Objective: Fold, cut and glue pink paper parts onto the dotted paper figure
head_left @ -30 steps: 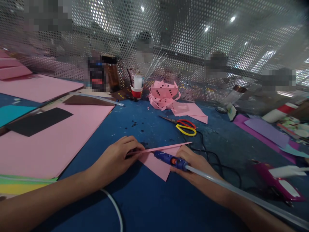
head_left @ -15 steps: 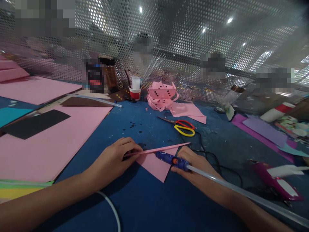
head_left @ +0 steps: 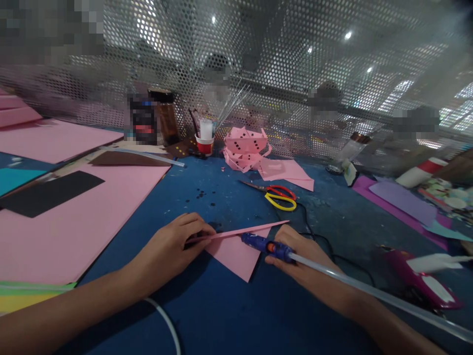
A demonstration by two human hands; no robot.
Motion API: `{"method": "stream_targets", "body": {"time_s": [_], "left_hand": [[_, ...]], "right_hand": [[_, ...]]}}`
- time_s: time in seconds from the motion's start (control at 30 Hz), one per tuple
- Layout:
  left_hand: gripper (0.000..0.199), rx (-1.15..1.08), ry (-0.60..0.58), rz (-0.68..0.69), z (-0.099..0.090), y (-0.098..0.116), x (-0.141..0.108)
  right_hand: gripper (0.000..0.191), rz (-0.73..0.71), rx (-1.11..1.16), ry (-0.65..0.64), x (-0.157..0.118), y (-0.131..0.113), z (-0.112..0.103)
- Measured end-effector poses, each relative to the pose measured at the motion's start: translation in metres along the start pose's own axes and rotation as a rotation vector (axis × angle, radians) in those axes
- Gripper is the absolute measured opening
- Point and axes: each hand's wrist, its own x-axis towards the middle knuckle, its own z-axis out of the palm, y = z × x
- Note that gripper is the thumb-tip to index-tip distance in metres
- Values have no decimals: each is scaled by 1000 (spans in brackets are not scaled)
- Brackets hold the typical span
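Note:
A folded pink paper lies on the blue table, its narrow upper flap raised. My left hand pinches the left end of that flap between thumb and fingers. My right hand is wrapped round a blue glue gun, whose nozzle points left, close to the paper just under the flap. A long clear glue stick runs from the gun's back over my right forearm. Whether the nozzle touches the paper cannot be made out.
Scissors with red and yellow handles lie beyond my hands, near a pink paper model and a red-white cup. Large pink sheets cover the left side. A black cable runs behind my right hand. Purple sheets lie right.
The nozzle has shifted very slightly right along the paper. The whole view has moved a little; my left hand keeps its hold on the flap.

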Motion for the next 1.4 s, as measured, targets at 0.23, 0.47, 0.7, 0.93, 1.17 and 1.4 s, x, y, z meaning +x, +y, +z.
{"method": "stream_targets", "body": {"time_s": [0.23, 0.47, 0.7, 0.93, 1.17, 1.4], "left_hand": [[20, -16, -6, 0, 1, -3, -1], [21, -30, -18, -8, 0, -2, 1], [22, -26, -27, -11, 0, -2, 0], [24, -14, -19, -16, 0, -2, 1], [25, -12, -12, -7, 0, -3, 1], [26, -12, 15, 23, 1, -4, 2]], "right_hand": [[19, 6, -55, 10, -1, 3, -2], [22, 30, -113, 9, -2, 3, -6], [22, 50, -138, -5, -3, 5, -10], [18, 46, -130, -8, -4, 2, -16], [20, 59, -148, -7, -6, 1, -21], [20, 61, -153, -5, -5, 3, -23]]}}
